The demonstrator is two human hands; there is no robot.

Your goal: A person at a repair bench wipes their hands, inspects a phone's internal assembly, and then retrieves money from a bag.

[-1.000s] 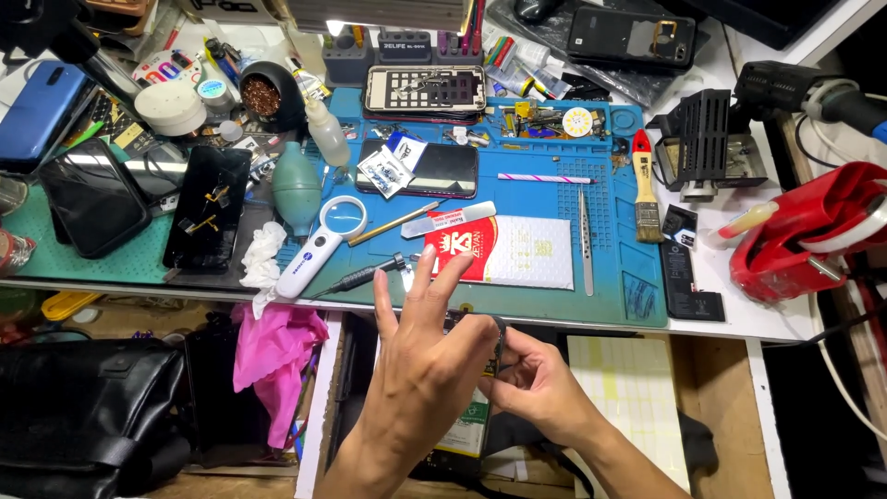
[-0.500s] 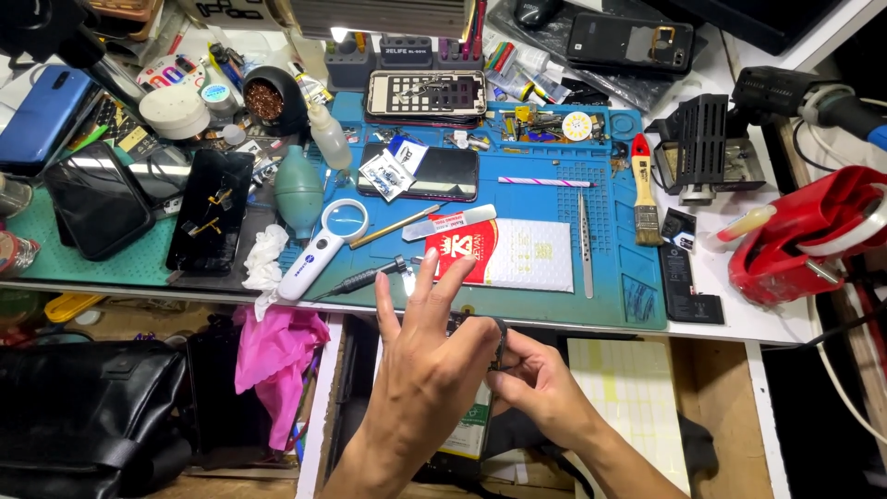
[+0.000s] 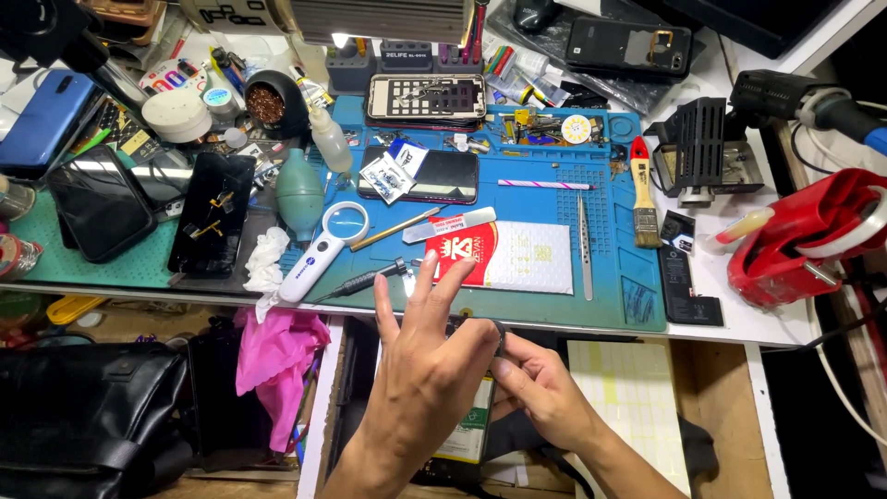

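Note:
My left hand [image 3: 420, 370] lies over a dark opened phone [image 3: 469, 432] held just below the desk's front edge. Its fingers are stretched up and apart, and the thumb presses near the phone's top edge. My right hand [image 3: 545, 393] pinches the phone's upper right corner with thumb and forefinger. Most of the phone is hidden under my left hand. Only its top rim and a strip with a green-labelled battery show.
A blue work mat [image 3: 610, 305] carries tweezers [image 3: 584, 245], a red-and-white packet [image 3: 504, 257], a magnifier [image 3: 323, 251], a screwdriver [image 3: 365, 280], a brush [image 3: 642, 194] and a black phone [image 3: 439, 176]. A red tape dispenser [image 3: 813, 240] stands right. A pink cloth [image 3: 277, 356] and a black bag [image 3: 83, 407] hang lower left.
Both hands keep nearly the same pose on the phone. Only the view has shifted slightly.

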